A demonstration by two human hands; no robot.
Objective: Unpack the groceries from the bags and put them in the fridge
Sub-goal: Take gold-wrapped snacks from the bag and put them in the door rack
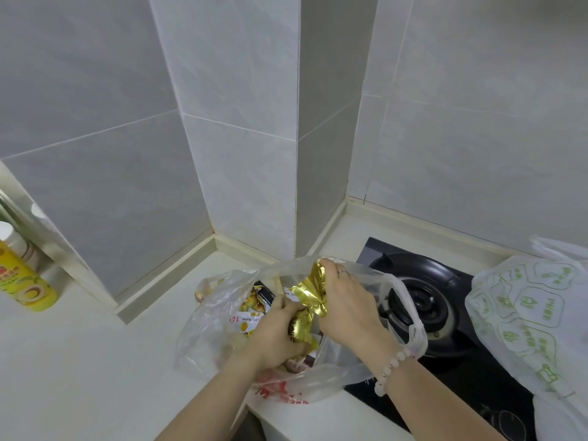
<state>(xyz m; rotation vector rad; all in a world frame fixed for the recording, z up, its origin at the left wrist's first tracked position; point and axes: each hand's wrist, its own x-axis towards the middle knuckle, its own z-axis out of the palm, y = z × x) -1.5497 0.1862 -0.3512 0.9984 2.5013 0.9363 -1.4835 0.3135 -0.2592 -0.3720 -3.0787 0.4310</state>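
Here, a gold foil packet (307, 300) is inside the clear bag (206, 329) on the counter (79, 361).
Left hand (273, 332) and right hand (346, 303) both grip its crinkled foil; it looks light, soft and slippery, best pinched at the bunched ends.

A home kitchen is showing here — a black gas hob (423, 300) is sitting in a pale worktop (79, 361), grey tiles (238, 122) are lining the corner walls, and a yellow bottle (22, 281) is standing nearby.
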